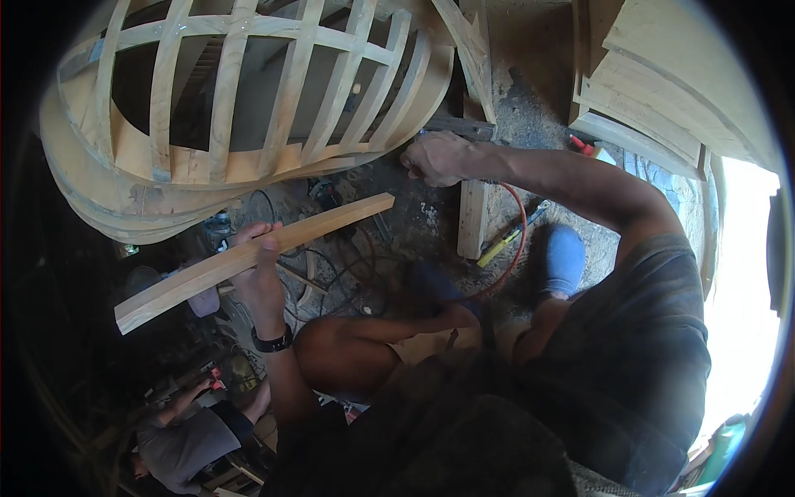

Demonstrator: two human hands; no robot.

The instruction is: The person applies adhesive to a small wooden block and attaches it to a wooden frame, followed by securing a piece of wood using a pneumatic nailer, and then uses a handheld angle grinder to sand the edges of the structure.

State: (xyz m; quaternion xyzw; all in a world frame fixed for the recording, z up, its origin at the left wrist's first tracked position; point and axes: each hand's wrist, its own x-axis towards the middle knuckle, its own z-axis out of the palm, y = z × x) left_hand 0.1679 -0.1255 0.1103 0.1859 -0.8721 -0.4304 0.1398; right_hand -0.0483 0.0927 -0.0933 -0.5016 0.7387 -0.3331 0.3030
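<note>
My left hand [258,269] is closed around a squared wooden stick [207,277], thumb on top. The stick slants up to the right, below the curved wooden frame [224,116] and apart from it. My right hand [435,159] is curled into a fist by the right end of that frame's bent rim. Whatever those fingers hold, if anything, is hidden; a small dark bit shows at the top of the fist. Pale slats cross the frame, and a curved band joins them.
Cables and a red hose [520,240] lie across the floor. A yellow-handled tool [501,244] rests beside an upright wooden post [472,219]. Curved wooden furniture [654,108] stands at the upper right. Another person [186,443] works at the lower left.
</note>
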